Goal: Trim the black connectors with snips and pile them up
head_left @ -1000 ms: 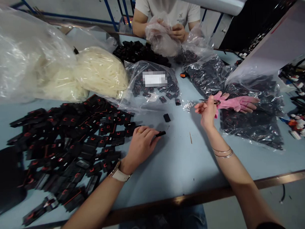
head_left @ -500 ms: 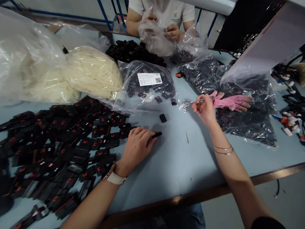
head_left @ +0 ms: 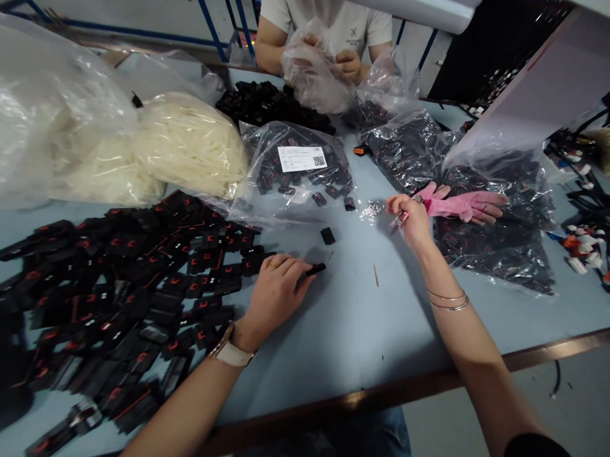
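Note:
My left hand [head_left: 277, 286] is closed on a small black plastic connector [head_left: 315, 269], held low over the table. Its outer end sticks out past my fingertips. In my right hand [head_left: 409, 218] are metal tweezers [head_left: 397, 221], their tips angled down and toward me. Left of that hand lies a little heap of tiny white pieces [head_left: 370, 211]. A single black connector [head_left: 328, 236] rests on the table between my hands. Left of my left hand spreads a large pile of black connectors [head_left: 151, 287] with red parts. Whether the tweezers hold a white piece is too small to tell.
A pink glove [head_left: 467, 205] lies on bags of black parts [head_left: 496, 248] at the right. Behind are a labelled bag [head_left: 302, 158] and a bag of cream-coloured strips [head_left: 192, 146]. Across the table [head_left: 349, 333], a person [head_left: 328, 28] handles a clear bag. Cables [head_left: 594, 212] lie far right.
The tweezers have come away from the white heap and turned from pointing left to pointing down toward me. My left hand still holds the connector in nearly the same place.

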The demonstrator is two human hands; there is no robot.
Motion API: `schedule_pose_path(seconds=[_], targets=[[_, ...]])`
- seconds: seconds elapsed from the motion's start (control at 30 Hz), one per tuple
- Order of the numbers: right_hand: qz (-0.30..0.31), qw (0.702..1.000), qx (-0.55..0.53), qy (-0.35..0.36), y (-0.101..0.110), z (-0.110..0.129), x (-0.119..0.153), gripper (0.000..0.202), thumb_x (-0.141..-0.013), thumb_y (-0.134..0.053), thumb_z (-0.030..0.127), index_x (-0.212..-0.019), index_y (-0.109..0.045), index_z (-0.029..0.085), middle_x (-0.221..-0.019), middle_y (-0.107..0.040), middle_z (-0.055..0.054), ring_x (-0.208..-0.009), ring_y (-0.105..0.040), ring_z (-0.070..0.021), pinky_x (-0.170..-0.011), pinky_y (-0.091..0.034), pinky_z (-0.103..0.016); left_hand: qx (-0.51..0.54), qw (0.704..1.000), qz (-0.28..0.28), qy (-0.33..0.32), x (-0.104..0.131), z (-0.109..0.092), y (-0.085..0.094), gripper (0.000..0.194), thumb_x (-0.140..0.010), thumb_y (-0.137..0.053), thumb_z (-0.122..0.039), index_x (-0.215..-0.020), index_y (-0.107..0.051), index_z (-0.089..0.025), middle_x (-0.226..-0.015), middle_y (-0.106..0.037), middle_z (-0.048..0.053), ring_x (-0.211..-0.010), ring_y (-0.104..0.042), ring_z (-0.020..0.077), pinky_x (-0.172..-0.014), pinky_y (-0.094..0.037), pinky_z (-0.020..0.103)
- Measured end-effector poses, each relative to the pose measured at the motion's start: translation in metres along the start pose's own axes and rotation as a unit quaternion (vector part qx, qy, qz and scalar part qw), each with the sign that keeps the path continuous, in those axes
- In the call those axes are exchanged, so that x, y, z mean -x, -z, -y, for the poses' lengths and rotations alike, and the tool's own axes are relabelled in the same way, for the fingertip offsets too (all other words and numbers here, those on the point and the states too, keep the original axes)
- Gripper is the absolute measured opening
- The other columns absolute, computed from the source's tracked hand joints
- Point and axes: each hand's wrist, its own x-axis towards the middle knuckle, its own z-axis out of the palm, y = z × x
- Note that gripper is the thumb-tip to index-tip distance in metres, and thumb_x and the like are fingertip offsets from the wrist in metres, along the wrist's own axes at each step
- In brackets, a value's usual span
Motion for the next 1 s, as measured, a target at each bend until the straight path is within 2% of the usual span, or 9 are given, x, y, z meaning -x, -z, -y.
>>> schedule_pose_path(seconds=[0.1, 0.23, 0.37, 0.5, 0.63, 0.77, 1.0], targets=[[-0.015, 0.993, 0.118, -0.009, 0.003, 0.0, 0.001, 0.017, -0.075, -0.04, 0.029, -0.068, -0.053, 0.02, -0.067, -0.056, -0.001, -0.057, -0.048, -0.0132, -0.057, -0.039, -0.027, 0.003, 1.0, -0.001, -0.004, 0.0, 0.0, 0.001, 0.009, -0.085, -0.059, -0.025, -0.088, -0.062, -0.017, -0.083, -0.068, 0.005, -0.083, -0.058, 0.0225, -0.078, -0.044, 0.037], [0.063, 0.929, 0.363, 0.001, 0.003, -0.003, 0.005, 0.02, -0.077, -0.05, 0.032, -0.069, -0.061, 0.017, -0.055, -0.051, 0.001, -0.052, -0.044, -0.0128, -0.054, -0.031, -0.026, 0.014, 1.0, -0.001, 0.005, 0.0, -0.001, 0.001, 0.01, -0.087, -0.056, -0.026, -0.088, -0.063, -0.018, -0.083, -0.069, 0.005, -0.084, -0.058, 0.0223, -0.079, -0.045, 0.039], [0.099, 0.886, 0.452, 0.029, -0.002, -0.013, 0.007, 0.026, -0.085, -0.049, 0.032, -0.071, -0.065, 0.017, -0.066, -0.06, -0.005, -0.059, -0.051, -0.0157, -0.057, -0.032, -0.027, 0.018, 1.0, 0.002, 0.009, -0.001, -0.001, 0.001, 0.012, -0.088, -0.054, -0.027, -0.088, -0.063, -0.019, -0.084, -0.069, 0.006, -0.084, -0.059, 0.0227, -0.079, -0.046, 0.04], [0.077, 0.868, 0.488, 0.047, -0.009, -0.023, 0.007, 0.025, -0.086, -0.054, 0.036, -0.075, -0.068, 0.018, -0.076, -0.064, -0.009, -0.064, -0.054, -0.0185, -0.058, -0.033, -0.028, 0.019, 1.0, 0.005, 0.011, 0.0, -0.001, 0.0, 0.011, -0.088, -0.054, -0.027, -0.088, -0.063, -0.02, -0.085, -0.069, 0.005, -0.084, -0.059, 0.0227, -0.079, -0.046, 0.04], [0.073, 0.864, 0.496, 0.05, -0.012, -0.025, 0.009, 0.023, -0.087, -0.054, 0.032, -0.081, -0.069, 0.018, -0.08, -0.065, -0.011, -0.069, -0.056, -0.0201, -0.06, -0.035, -0.029, 0.019, 1.0, 0.005, 0.01, 0.0, -0.001, 0.0, 0.01, -0.087, -0.055, -0.026, -0.088, -0.063, -0.019, -0.084, -0.069, 0.005, -0.084, -0.059, 0.0228, -0.079, -0.045, 0.039], [0.103, 0.867, 0.485, 0.054, -0.007, -0.02, 0.006, 0.023, -0.088, -0.05, 0.028, -0.085, -0.07, 0.016, -0.082, -0.065, -0.01, -0.071, -0.056, -0.02, -0.063, -0.036, -0.029, 0.015, 1.0, 0.002, 0.001, 0.0, 0.0, 0.001, 0.009, -0.087, -0.056, -0.025, -0.088, -0.062, -0.018, -0.084, -0.069, 0.005, -0.084, -0.058, 0.0227, -0.079, -0.045, 0.039], [0.173, 0.891, 0.404, 0.117, 0.006, -0.023, 0.0, 0.021, -0.087, -0.056, 0.029, -0.089, -0.072, 0.015, -0.09, -0.069, -0.011, -0.081, -0.061, -0.0204, -0.071, -0.042, -0.029, 0.015, 1.0, 0.007, 0.006, 0.0, -0.001, 0.001, 0.01, -0.087, -0.056, -0.025, -0.088, -0.063, -0.018, -0.084, -0.069, 0.005, -0.084, -0.058, 0.0225, -0.079, -0.045, 0.039]])
